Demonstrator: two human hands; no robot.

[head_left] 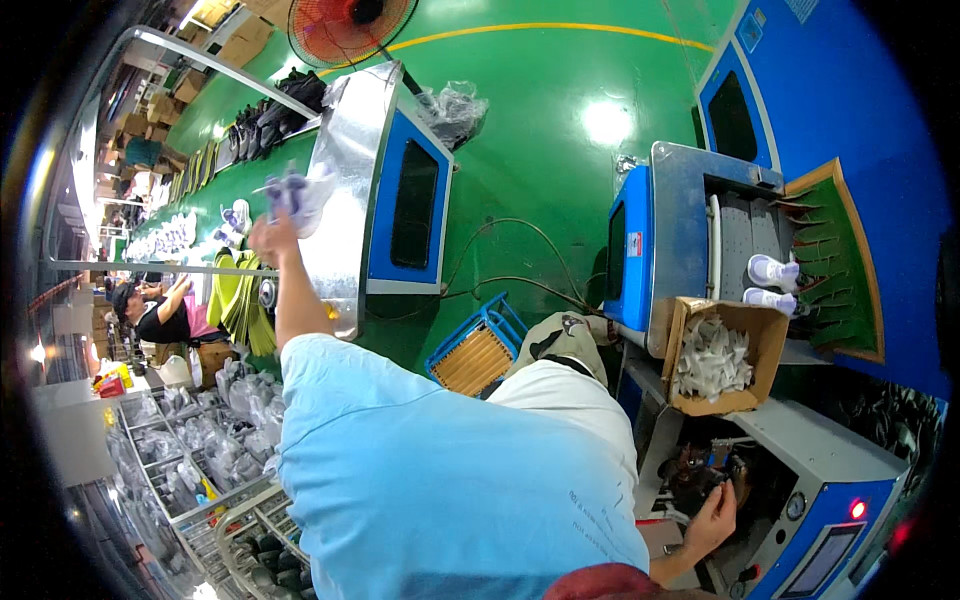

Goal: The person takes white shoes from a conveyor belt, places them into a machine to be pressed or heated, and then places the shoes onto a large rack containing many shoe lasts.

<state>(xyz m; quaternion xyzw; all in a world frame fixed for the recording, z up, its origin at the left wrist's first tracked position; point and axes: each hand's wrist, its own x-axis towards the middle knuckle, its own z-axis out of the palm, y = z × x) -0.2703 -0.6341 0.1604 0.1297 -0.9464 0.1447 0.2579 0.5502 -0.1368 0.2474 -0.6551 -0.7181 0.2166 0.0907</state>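
Note:
Out to the left, my left hand [273,240] is closed on a white and purple shoe [302,198], slightly blurred, held by the edge of a metal-topped machine [350,130]. Low on the right, my right hand [712,518] reaches to the open front of a grey and blue machine [840,455]. Its fingers are curled together next to dark machine parts [700,475]; what they hold, if anything, is hidden.
An open carton [770,350] of white pieces stands at right, near two white shoes [772,271] on a conveyor. A blue-framed stool [470,360], a red fan [350,20], a rack of yellow-green pieces [245,305] and another person [170,318] are around.

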